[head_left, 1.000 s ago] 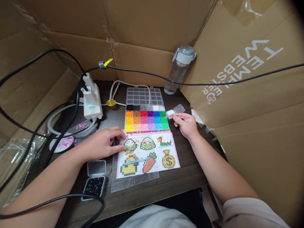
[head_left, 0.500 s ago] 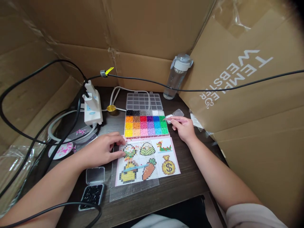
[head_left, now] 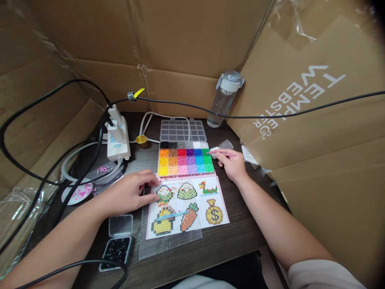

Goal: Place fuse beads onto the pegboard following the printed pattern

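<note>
Pink tweezers [head_left: 223,153] are pinched in my right hand [head_left: 232,163], their tips over the green compartments at the right side of the bead box [head_left: 181,161]. The box is divided by colour and its clear lid [head_left: 183,130] lies folded back. My left hand [head_left: 136,189] rests at the left edge of the pattern sheet [head_left: 222,208], thumb and fingers apart and curved, fingertips touching the sheet or the clear pegboard [head_left: 171,245] there. Small coloured beads lie on the sheet's printed pictures, which include a carrot, a dragon and a money bag.
A small open case of black pieces [head_left: 116,251] sits at the front left. Behind my left arm are a white dish with pink beads [head_left: 78,193], a power strip [head_left: 118,140] and looping black cables. A water bottle [head_left: 225,100] stands at the back; cardboard walls surround the table.
The view has tilted slightly, so things appear a little lower. Both hands stay almost where they were, the tweezers still over the green beads.
</note>
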A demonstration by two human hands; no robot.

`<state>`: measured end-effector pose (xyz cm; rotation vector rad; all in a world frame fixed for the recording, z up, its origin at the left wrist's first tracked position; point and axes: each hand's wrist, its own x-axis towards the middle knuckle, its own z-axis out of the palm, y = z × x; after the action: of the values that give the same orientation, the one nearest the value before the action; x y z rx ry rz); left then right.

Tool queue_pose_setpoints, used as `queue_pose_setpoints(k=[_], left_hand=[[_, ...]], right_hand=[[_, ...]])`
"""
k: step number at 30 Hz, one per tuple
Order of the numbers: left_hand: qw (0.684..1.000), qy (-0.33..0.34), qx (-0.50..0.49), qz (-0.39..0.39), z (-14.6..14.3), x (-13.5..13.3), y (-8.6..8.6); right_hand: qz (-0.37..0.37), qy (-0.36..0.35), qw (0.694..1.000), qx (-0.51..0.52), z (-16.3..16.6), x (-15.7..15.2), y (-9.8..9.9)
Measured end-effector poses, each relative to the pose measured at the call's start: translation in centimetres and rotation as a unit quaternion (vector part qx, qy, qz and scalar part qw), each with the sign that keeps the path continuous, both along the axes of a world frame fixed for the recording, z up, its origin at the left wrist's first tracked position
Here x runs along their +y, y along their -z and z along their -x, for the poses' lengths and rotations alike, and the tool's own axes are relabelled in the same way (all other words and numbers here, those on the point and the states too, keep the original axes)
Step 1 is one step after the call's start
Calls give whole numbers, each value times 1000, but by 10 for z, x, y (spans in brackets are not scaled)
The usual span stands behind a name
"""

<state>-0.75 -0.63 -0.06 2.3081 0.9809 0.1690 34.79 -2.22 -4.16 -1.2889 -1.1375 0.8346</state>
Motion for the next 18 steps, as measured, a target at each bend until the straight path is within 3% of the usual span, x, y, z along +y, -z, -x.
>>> queue_pose_setpoints(k=[18], left_hand=[[1000, -1, 0, 1, 0, -1, 1]], right_hand=[[13, 7, 1000, -13, -3, 0, 1]])
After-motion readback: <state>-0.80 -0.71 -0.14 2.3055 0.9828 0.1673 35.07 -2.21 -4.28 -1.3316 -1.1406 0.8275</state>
